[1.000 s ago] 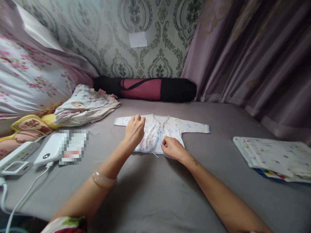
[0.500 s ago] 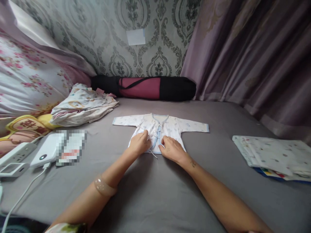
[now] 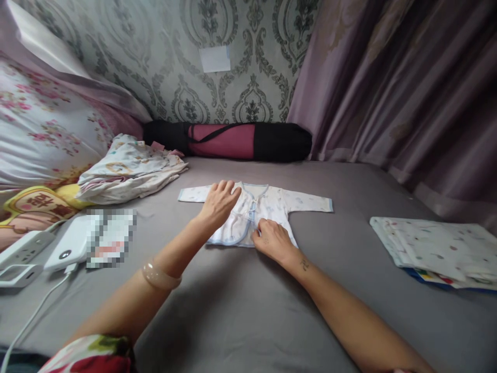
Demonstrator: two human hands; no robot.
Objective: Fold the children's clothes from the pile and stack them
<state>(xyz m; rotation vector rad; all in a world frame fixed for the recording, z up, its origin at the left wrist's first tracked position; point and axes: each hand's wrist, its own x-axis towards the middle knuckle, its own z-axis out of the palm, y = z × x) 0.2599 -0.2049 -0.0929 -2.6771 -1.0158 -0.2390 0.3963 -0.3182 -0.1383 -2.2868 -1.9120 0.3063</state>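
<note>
A small white baby shirt [image 3: 267,207] with pale blue trim and a faint print lies flat, front up, its sleeves spread out to both sides. Thin ties cross its front opening. My left hand [image 3: 221,201] is over the shirt's left side, just below the shoulder, with its fingers loosely apart and nothing in them. At the lower front, beside the opening, my right hand [image 3: 274,238] has its fingers curled down on the cloth in a pinch. Its fingertips are partly hidden.
A grey sheet [image 3: 240,311] covers the bed. Folded printed cloths [image 3: 435,248] lie right, rumpled clothes [image 3: 128,171] left. A white power bank [image 3: 73,243] with a cable and a power strip [image 3: 27,248] sit near left. A black-and-maroon long bag [image 3: 223,141] lies against the wall.
My left hand has let go of the lower front edge and moved up toward the shirt's left shoulder, its fingers loosening. The lower left front now lies flat. My right hand has hardly moved.
</note>
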